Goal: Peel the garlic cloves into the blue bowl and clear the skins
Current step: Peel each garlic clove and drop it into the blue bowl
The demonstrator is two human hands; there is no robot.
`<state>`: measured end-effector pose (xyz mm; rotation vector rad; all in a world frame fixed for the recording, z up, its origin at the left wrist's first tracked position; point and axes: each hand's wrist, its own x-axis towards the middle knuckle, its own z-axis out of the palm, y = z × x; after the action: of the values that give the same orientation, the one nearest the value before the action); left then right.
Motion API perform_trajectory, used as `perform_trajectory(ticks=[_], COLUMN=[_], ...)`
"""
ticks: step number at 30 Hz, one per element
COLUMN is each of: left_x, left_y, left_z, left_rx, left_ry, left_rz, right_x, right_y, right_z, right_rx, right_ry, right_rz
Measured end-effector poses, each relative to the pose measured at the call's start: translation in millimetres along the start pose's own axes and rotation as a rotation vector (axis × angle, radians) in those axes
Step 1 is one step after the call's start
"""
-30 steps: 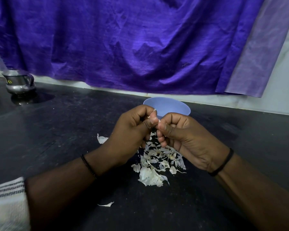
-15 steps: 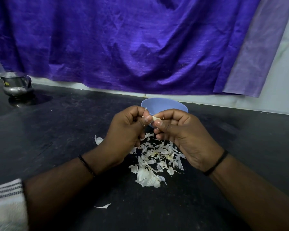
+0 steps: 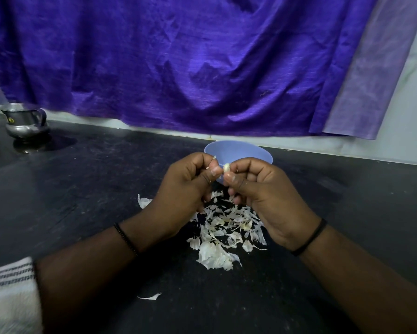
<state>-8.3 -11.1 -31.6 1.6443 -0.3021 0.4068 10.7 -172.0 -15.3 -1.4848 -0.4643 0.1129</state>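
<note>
My left hand (image 3: 185,189) and right hand (image 3: 262,196) hold together above dark surface (image 3: 82,189), both grips pinching one garlic clove (image 3: 226,167) between fingertips. Clove now shows more than second ago, hands barely shifted. Blue bowl (image 3: 238,150) just behind grip; skins (image 3: 226,227) heaped directly beneath, pile unchanged.

Blue bowl (image 3: 241,150), purple cloth (image 3: 178,63)
</note>
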Motion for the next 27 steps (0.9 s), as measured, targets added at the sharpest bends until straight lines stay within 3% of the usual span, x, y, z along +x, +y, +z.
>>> perform_trajectory(ticks=[9, 20, 27], left_x=[-0.9, 2.0, 1.4], left_y=[-2.6, -3.3, -2.0], left_z=[-1.0, -4.6, -5.3], left_rx=[0.093, 0.281, 0.113], left_ry=[-0.009, 0.159, 0.087], left_rz=[0.061, 0.229, 0.202], right_x=[4.2, 3.4, 3.5], right_y=[-5.4, -3.9, -1.7], right_z=[-0.9, -3.4, -3.6], right_rx=[0.232, 0.054, -0.103], right_ry=[0.11, 0.068, 0.034], right_rz=[0.041, -0.019, -0.086])
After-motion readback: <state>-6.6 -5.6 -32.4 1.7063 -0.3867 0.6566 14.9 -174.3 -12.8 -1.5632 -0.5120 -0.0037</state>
